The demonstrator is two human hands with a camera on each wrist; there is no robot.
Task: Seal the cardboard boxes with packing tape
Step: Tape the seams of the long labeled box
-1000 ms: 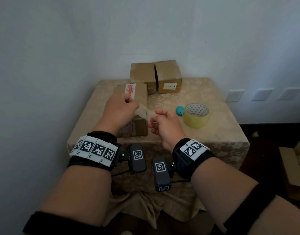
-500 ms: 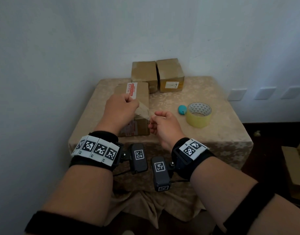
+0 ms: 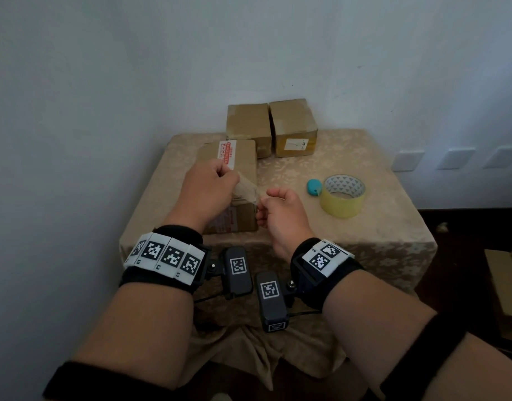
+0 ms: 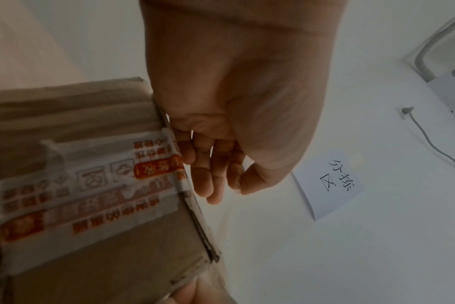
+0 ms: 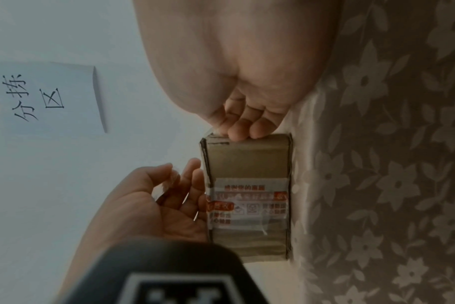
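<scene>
Since a second ago we have brought our strip of clear tape [image 3: 247, 189] down and in toward the near box [image 3: 239, 169]; it hung slack between the hands above the front edge, and now it stretches taut over the box's near right corner. We judge the strip is about to be stuck down, so this box is not yet sealed.

On the left, our left hand [image 3: 206, 189] is curled, its grip pinching the tape's far end over the box top, beside the red-printed label [image 3: 227, 151]. Our right hand [image 3: 280, 211] is likewise closed, pinching the near end just off the box's right front corner.

Further right on the surface [image 3: 388, 215] lie a small teal object [image 3: 313, 187] and, touching it, the tape roll [image 3: 343, 195], well apart from our hands. Two more boxes [image 3: 270, 127] stand side by side against the wall behind.

Nothing blocks the strip's path; the risk we see is the tape folding onto itself
</scene>
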